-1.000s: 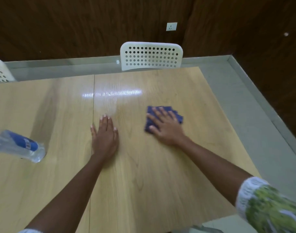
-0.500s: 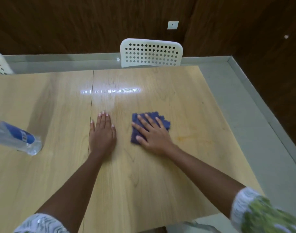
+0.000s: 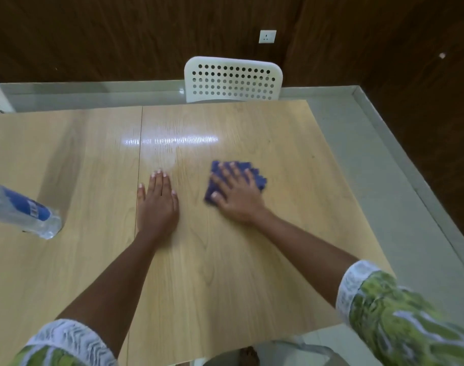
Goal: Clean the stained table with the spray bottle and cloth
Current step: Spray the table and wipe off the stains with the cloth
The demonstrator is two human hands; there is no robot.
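Cloth point(image 3: 254, 175) flat under right hand point(image 3: 237, 199) on table point(image 3: 225, 273)

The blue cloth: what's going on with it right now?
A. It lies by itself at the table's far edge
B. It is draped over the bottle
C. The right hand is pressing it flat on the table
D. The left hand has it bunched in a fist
C. The right hand lies with spread fingers on top of the blue cloth, flat on the table, while the left hand rests bare on the wood and the bottle lies apart.
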